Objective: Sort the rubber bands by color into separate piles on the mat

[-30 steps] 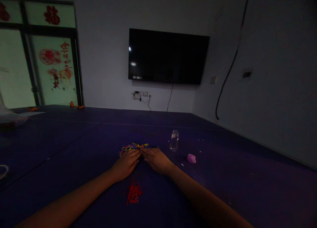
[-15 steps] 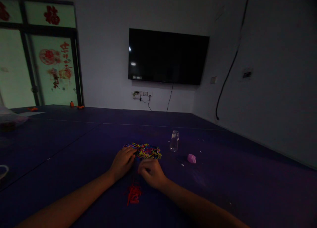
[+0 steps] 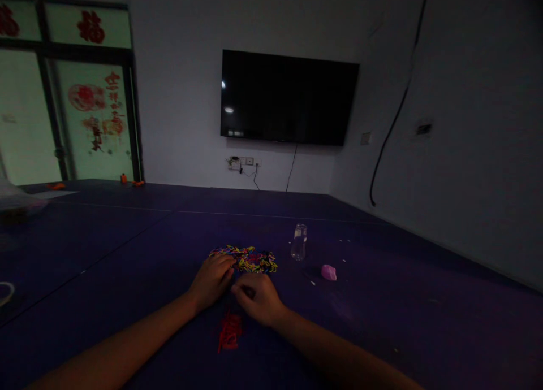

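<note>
A broad, flat, dark-purple surface [image 3: 424, 333] carries a clear, see-through bottle [image 3: 298, 246], standing upright! Left of it, a many-coloured tangle of thin loops [image 3: 257, 260]; nearer and further left, a small red heap of thin loops [image 3: 229, 333]; right and nearer, a rounded pink lump [image 3: 328, 272]!

So a second ago both hands were laid over the pile of multicolored bands [image 3: 257, 260] with fingertips meeting, and now the right hand [image 3: 259, 297] has pulled back off it, fingers curled in, just on the near side of the pile. The left hand [image 3: 211, 278] has its fingertips a bit further back too, so way more of the pile shows beyond and between the hands. Also, the red bunch [image 3: 229, 333] on the near side of the hands looks more bunched up, with its top loops less spread.
</note>
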Available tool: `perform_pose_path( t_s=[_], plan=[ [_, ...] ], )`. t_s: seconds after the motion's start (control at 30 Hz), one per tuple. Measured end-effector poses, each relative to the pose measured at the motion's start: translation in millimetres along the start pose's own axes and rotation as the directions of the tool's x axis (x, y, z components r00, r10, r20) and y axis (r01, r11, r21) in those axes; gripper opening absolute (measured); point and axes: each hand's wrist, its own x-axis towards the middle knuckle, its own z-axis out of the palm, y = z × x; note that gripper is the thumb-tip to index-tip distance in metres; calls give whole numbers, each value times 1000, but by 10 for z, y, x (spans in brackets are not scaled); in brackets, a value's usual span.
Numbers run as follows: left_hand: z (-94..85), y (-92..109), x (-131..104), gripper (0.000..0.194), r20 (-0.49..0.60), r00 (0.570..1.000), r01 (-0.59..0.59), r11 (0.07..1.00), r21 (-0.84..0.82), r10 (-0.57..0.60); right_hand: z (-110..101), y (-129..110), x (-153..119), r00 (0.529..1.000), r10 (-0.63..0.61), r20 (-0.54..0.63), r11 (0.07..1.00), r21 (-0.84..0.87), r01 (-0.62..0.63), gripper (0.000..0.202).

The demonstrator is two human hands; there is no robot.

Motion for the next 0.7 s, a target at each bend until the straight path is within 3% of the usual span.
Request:
perform_pose_path(
  t_s=[0.23,0.37,0.47,0.7],
  plan=[
    [-7,63,5,24,21,998,-57,998,11,57,-253,479,89,951,238,-198,919,-272,-287,29],
    [24,52,-8,27,-18,997,-75,997,8,75,-335,728,100,920,324,-221,854,-351,-385,41],
    [36,37,-15,27,-7,997,-81,997,-7,81,-322,811,99,918,348,-192,844,-362,-396,50],
    [44,21,-4,27,22,997,-68,998,7,68,-274,796,88,942,320,-102,821,-466,-330,43]
  ],
)
